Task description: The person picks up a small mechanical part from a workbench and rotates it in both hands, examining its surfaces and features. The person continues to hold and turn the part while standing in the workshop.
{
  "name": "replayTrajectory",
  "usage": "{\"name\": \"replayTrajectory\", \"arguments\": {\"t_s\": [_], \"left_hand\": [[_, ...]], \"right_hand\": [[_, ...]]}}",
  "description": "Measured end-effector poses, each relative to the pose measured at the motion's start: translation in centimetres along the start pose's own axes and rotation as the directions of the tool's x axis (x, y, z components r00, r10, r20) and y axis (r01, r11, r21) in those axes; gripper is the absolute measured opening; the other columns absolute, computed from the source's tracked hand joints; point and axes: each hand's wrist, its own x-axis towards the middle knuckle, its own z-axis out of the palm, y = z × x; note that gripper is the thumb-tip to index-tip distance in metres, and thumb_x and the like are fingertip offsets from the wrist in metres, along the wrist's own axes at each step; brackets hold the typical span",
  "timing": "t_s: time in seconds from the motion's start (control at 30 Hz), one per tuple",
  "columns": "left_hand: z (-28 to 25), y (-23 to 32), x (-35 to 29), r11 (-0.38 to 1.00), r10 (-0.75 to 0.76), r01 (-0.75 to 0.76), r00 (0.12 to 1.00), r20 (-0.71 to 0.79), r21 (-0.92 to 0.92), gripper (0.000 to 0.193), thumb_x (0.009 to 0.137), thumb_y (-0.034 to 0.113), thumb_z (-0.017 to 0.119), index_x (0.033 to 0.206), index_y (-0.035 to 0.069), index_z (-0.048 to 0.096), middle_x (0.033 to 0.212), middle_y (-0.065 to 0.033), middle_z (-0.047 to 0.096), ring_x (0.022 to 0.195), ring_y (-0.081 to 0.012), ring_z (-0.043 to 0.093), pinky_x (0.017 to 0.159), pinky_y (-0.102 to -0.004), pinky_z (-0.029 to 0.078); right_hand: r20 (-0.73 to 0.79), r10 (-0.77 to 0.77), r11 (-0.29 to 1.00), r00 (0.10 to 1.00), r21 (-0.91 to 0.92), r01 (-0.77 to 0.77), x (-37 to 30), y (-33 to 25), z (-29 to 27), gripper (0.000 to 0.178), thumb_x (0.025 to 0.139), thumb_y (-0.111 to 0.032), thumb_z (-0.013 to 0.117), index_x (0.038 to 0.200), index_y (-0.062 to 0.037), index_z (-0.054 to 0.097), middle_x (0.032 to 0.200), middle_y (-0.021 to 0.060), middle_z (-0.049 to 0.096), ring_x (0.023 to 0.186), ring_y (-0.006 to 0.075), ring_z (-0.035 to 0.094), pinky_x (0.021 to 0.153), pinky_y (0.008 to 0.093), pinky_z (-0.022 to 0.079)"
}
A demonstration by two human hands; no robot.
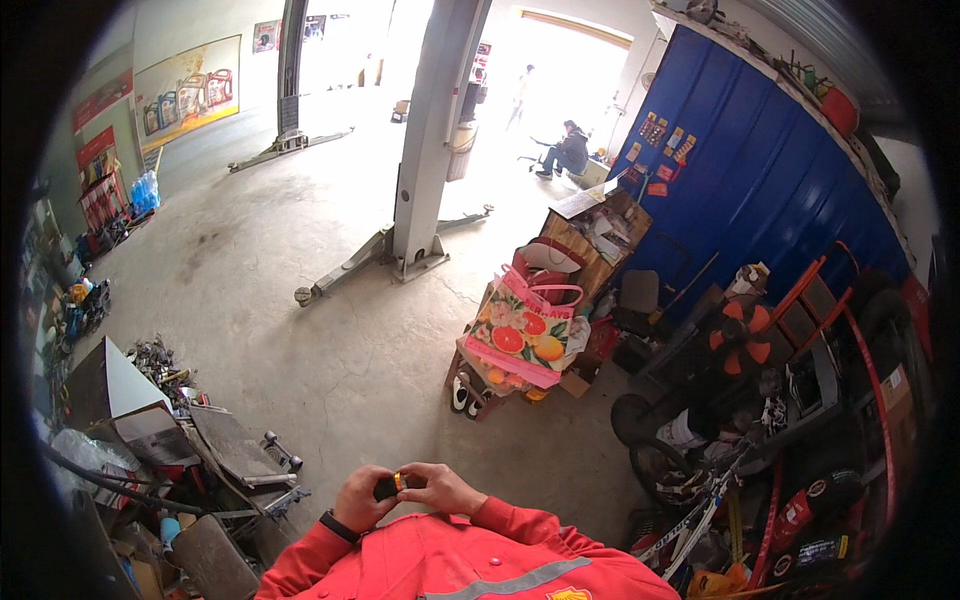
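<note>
Close in front of my red jacket, both hands meet around a small black object (pixel 384 489) with a yellow-orange part (pixel 400 481) at its right side. My left hand (pixel 361 499), a dark band on its wrist, is closed about the black part. The fingertips of my right hand (pixel 446 489) pinch at the yellow-orange part. Most of the object is hidden by my fingers, and it is too small to tell its kind or whether it is one piece or two.
A flowered shopping bag (pixel 517 330) stands ahead by a cluttered wooden desk (pixel 575 245). Beyond rises a grey lift post (pixel 425 140) with floor arms. Scrap and boxes (pixel 150 430) crowd the left; a fan (pixel 742 335) and bicycle parts the right. Someone (pixel 570 150) crouches near the doorway.
</note>
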Motion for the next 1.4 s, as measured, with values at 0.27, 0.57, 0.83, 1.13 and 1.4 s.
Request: {"name": "replayTrajectory", "arguments": {"t_s": [0.27,0.57,0.83,1.13,1.4], "left_hand": [[0.1,0.3,0.2,0.982,0.158,-0.159,0.987,0.018,0.102,0.047,0.083,0.018,0.092,0.121,0.007,0.066,0.113,-0.0149,0.074,0.107,-0.0386,0.072,0.093,-0.0475,0.059],[0.6,0.1,0.2,0.983,0.132,-0.133,0.991,0.011,0.125,0.046,0.083,0.017,0.091,0.12,0.007,0.066,0.116,-0.0148,0.074,0.109,-0.0384,0.072,0.095,-0.0486,0.058],[1.4,0.1,0.1,0.972,0.189,-0.187,0.982,-0.001,0.14,0.046,0.083,0.018,0.09,0.12,0.008,0.065,0.114,-0.0141,0.075,0.108,-0.0378,0.072,0.095,-0.0486,0.058],[1.8,0.1,0.1,0.982,0.13,-0.125,0.991,-0.025,0.145,0.045,0.085,0.02,0.09,0.121,0.009,0.066,0.114,-0.0153,0.074,0.107,-0.0385,0.072,0.092,-0.0483,0.058],[2.1,-0.7,-0.3,0.993,0.061,-0.059,0.998,-0.017,0.101,0.048,0.083,0.021,0.092,0.122,0.007,0.067,0.114,-0.0164,0.074,0.107,-0.0396,0.072,0.094,-0.0485,0.058]], "right_hand": [[0.023,0.124,0.981,0.992,-0.156,-0.118,-0.2,-1.3,-0.3,0.047,0.105,-0.041,0.077,0.116,0.0049,0.073,0.091,0.0145,0.077,0.082,0.0193,0.072,0.077,0.0376,0.06],[-0.101,-0.185,0.953,0.978,-0.261,0.153,-0.6,-1.1,0.6,0.046,0.107,-0.041,0.074,0.124,0.0023,0.073,0.093,0.0166,0.077,0.086,0.0289,0.076,0.082,0.0401,0.061],[0.098,0.166,0.982,0.981,-0.101,-0.157,-0.4,0.5,-1.1,0.035,0.109,-0.026,0.073,0.126,0.0042,0.069,0.095,0.0096,0.076,0.084,0.0159,0.071,0.078,0.0349,0.06],[-0.113,-0.164,0.971,0.98,-0.196,0.14,-0.6,0.2,0.2,0.048,0.111,-0.044,0.066,0.112,0.0032,0.072,0.088,0.0149,0.076,0.076,0.0228,0.073,0.075,0.0398,0.06],[0.019,0.175,0.97,0.984,-0.174,-0.169,-0.4,-0.9,-0.6,0.041,0.109,-0.034,0.071,0.126,0.0032,0.069,0.099,0.0114,0.077,0.085,0.0186,0.071,0.08,0.0378,0.06]]}}
